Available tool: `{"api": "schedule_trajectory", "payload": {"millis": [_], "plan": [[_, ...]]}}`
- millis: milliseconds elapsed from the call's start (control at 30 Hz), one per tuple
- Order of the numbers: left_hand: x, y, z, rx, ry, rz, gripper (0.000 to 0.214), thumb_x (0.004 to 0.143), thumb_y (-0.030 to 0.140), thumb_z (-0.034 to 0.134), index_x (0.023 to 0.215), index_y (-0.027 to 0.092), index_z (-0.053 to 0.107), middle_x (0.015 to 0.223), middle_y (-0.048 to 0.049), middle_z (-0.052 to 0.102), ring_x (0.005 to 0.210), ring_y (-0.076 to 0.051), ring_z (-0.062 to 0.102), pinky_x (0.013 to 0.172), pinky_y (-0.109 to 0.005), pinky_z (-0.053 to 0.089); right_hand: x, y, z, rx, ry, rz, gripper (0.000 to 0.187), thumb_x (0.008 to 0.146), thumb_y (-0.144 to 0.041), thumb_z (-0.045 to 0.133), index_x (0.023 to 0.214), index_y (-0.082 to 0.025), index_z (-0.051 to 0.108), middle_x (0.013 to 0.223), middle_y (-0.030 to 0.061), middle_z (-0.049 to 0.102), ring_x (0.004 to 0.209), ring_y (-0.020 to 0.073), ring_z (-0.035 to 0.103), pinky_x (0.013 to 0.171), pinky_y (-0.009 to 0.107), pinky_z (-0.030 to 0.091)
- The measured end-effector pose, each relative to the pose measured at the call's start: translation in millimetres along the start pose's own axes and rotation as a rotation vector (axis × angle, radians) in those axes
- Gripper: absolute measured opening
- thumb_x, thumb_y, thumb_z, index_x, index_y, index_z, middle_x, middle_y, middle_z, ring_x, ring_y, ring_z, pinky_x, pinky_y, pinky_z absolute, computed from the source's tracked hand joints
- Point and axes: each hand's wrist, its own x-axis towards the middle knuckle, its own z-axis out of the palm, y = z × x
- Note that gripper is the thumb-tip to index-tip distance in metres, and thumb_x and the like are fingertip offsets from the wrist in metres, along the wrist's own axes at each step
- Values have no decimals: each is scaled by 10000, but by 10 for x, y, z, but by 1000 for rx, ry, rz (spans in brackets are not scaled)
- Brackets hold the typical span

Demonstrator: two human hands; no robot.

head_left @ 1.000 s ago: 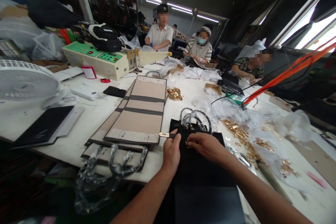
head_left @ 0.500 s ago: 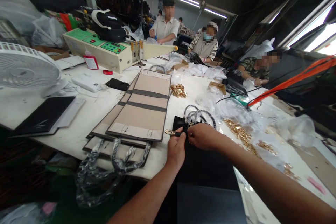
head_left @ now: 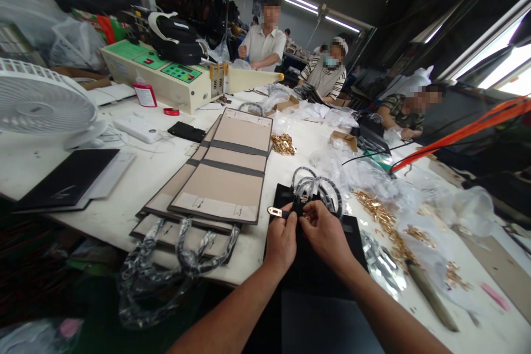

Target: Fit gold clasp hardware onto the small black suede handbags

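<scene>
My left hand (head_left: 282, 239) pinches a short black strap (head_left: 287, 213), whose gold-coloured metal end plate (head_left: 275, 212) sticks out to the left. Close beside it, my right hand (head_left: 326, 232) has thumb and fingers pressed together; whatever is between them is too small to make out. Both hands are over a black bag panel (head_left: 352, 235) lying flat at the table's front edge. Just beyond the fingertips, a small gold metal fitting (head_left: 305, 199) shows on the panel. Plastic-wrapped handles (head_left: 317, 182) loop up behind it.
Left of my hands lie stacked beige-lined panels (head_left: 219, 191), with wrapped handles (head_left: 186, 254) hanging over the edge. Gold metal pieces (head_left: 379, 213) and a wooden-looking stick (head_left: 431, 293) lie to the right. A fan (head_left: 41, 102) and a machine (head_left: 166, 80) stand left; several people work beyond.
My right hand has swung to the right and its forearm is now steeper, uncovering the gold fitting, clear plastic and the stick. The strap's metal end has turned its face up.
</scene>
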Motion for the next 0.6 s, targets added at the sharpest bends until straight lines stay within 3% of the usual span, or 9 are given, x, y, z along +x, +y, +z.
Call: {"api": "schedule_trajectory", "payload": {"millis": [367,600], "plan": [[-23,-9,-19,172,-6,49,354,992,329,551,1287,232,721,1215,-74,761,1156,-266,679,1062,-379,475,171,-24,-64,-59,-184,-96,148,875,-182,532,1018,-217,549,666,-31,635,600,170,642,634,284,474],[8,-5,-34,122,32,-30,378,986,410,567,1261,207,727,1262,-88,746,1228,-278,651,1091,-389,453,38,95,-96,377,-175,156,263,878,-389,643,1060,-210,581,788,-10,700,680,184,735,597,274,546]]}}
